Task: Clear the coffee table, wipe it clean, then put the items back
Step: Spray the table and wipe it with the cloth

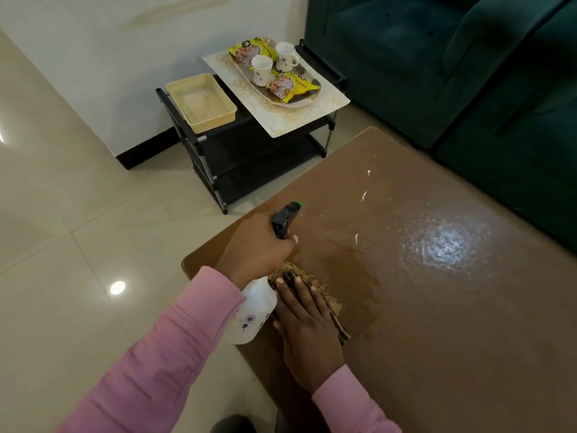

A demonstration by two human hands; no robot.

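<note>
Brown coffee table [437, 332] with cloth [330, 300] (wet patch [352, 270])

to my right a dark green sofa [437, 57] fills the corner. ahead of me a black shelf rack [249, 157] stands against the white wall [125, 57] with its black skirting [146, 148], on glossy cream floor tiles [62, 214] that catch a bright light spot [117, 287]

Two mugs [261, 70], two snack packets [293, 85], one cloth [327, 296]
</note>
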